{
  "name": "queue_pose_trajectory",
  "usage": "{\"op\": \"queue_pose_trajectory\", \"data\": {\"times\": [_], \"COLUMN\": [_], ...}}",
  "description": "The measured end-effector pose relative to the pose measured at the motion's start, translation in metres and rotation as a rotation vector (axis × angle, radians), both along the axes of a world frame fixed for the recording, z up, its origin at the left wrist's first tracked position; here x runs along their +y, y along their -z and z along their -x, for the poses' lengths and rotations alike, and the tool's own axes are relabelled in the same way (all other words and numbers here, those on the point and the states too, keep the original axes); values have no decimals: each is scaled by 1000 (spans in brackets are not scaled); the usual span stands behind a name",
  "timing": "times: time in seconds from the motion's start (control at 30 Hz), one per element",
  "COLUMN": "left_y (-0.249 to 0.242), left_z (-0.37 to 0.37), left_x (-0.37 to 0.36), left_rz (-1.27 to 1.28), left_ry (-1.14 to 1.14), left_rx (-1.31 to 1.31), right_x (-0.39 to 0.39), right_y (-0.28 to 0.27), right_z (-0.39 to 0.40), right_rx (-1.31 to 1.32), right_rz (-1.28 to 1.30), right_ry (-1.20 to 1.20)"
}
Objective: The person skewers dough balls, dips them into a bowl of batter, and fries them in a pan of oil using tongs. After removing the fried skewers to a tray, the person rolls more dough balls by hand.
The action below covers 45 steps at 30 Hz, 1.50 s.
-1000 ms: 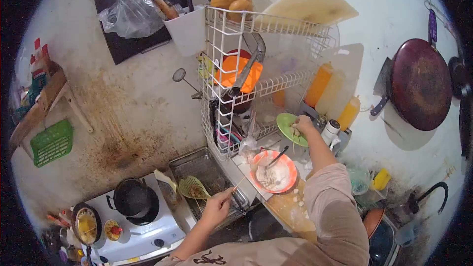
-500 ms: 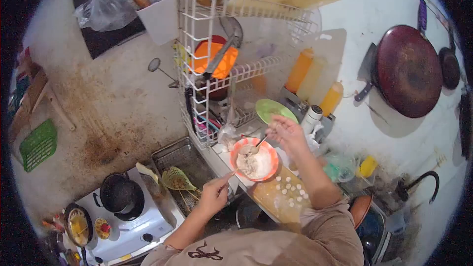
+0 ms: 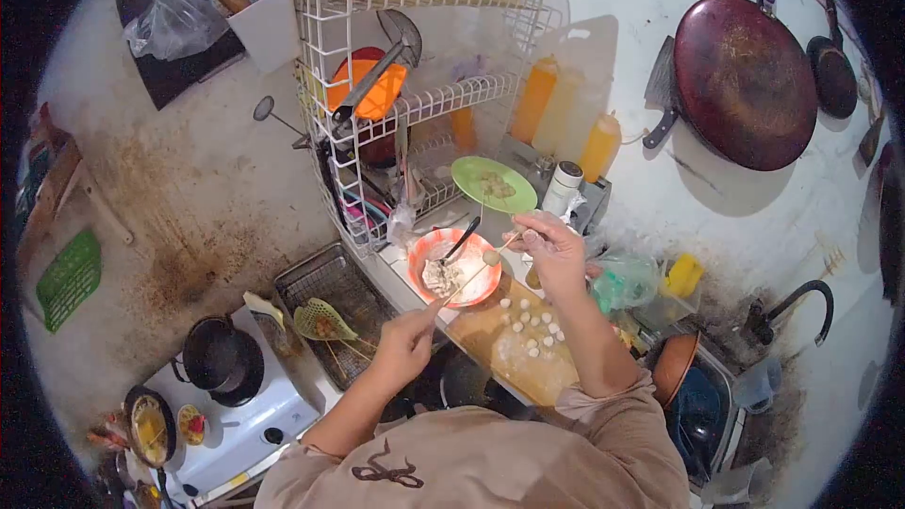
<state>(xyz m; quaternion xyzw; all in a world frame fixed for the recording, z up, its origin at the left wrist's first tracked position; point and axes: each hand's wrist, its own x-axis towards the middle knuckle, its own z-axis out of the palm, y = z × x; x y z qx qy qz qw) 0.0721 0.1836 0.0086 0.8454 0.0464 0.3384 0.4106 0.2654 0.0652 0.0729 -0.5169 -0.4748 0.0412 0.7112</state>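
Note:
My left hand is closed round a thin wooden skewer, which slants up over the orange-rimmed bowl. A small pale ball is at the skewer's upper end. My right hand, fingers pinched, holds a thin stick that looks like another skewer, its tip at the ball. Whether the two sticks are separate is hard to make out. White powder and a lumpy mix fill the bowl, and a dark-handled spoon leans in it.
Small white balls lie on a floured wooden board beside the bowl. Behind stand a green plate with pale pieces and a wire rack. To the left are a fryer basket tray and a stove with a black pot.
The spoon now leans in the bowl, away from my right hand, which has come to the ball with a stick. My left hand's skewer has risen from the mix. The view has shifted.

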Motion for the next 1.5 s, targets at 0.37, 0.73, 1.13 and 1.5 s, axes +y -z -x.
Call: {"op": "queue_pose_trajectory", "data": {"times": [0.37,0.73,1.13,1.5], "left_y": [8,22,43,49], "left_z": [7,24,37,30], "left_x": [-15,8,46,52], "left_rz": [13,119,196,193], "left_ry": [-43,-201,-232,-195], "left_rx": [-20,-29,-10,-10], "right_x": [0,57,115,97], "right_y": [17,24,73,58], "right_z": [37,-93,-224,-227], "right_rx": [-397,-295,-706,-199], "right_rz": [148,217,1097,766], "right_ry": [381,532,565,453]}}
